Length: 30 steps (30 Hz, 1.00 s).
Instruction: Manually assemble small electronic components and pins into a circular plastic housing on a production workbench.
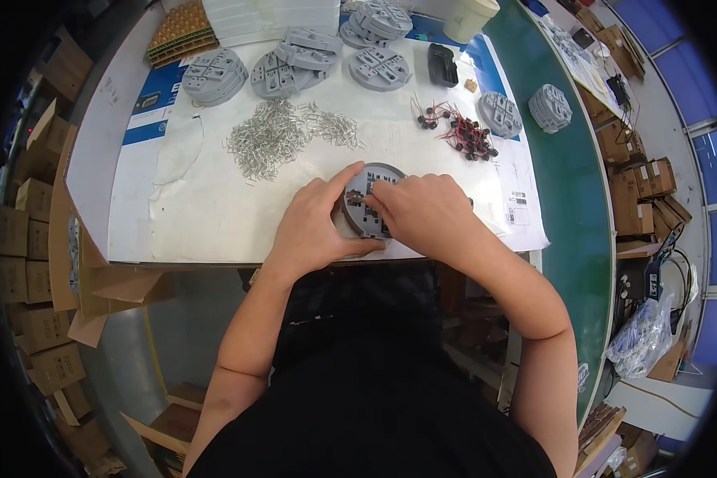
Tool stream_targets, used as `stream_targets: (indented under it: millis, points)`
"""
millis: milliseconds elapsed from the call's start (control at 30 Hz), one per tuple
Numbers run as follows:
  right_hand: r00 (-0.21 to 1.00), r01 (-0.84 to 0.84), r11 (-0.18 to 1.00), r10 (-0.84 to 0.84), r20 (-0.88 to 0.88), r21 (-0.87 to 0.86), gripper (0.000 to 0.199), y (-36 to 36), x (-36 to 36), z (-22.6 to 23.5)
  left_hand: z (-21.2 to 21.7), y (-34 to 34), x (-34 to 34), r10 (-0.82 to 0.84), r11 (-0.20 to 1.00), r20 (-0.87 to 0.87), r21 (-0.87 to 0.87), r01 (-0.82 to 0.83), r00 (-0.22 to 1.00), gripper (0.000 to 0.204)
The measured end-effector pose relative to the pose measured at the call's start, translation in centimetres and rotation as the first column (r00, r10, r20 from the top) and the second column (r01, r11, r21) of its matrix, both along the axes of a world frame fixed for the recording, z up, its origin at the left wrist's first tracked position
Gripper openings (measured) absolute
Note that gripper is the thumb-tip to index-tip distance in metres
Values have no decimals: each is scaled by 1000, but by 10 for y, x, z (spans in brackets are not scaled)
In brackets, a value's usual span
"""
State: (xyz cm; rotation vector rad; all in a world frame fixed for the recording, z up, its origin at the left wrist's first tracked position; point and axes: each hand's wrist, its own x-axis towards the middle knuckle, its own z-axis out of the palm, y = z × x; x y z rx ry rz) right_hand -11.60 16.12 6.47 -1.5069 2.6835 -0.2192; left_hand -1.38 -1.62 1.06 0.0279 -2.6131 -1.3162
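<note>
A round grey plastic housing (358, 209) lies near the front edge of the table, its hollow side with dark slots facing up. My left hand (315, 219) grips its left rim, thumb at the near side and index finger at the far side. Over the right part of the housing is my right hand (426, 209), its fingers pinched together and reaching down inside. Whatever those fingertips hold, if anything, is hidden. Beyond my left hand spreads a pile of small bent metal clips (271, 139). Small black parts with red wires (470, 139) lie beyond my right hand.
Stacks of grey round housings (215, 77) stand along the back, with more at the right (550, 108). Also at the back are a black tray (442, 65), a white bucket (470, 20) and brown egg-crate trays (182, 32). Cardboard boxes (56, 366) line the left side.
</note>
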Motion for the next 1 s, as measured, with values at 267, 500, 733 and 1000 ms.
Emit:
stream_targets:
  millis: [267, 500, 733, 1000]
  points:
    - [996, -36, 997, 41, -76, 64, 24, 0, 8, 3, 1, -1, 2, -3, 1000, 0, -16, 3, 1000, 107]
    - [990, -36, 989, 55, -129, 143, 9, 3, 12, 6, 4, -1, 1, -10, 1000, 5, -27, 10, 1000, 107]
    - [981, 123, 949, -73, 177, -290, 28, 30, 1, -4, -9, -25, 6, -151, 969, -98, 180, 167, 984, 90]
    - [983, 52, 753, -153, -98, -656, 42, 50, 10, -26, -10, 4, -6, 31, 938, -35, 347, -17, 999, 35]
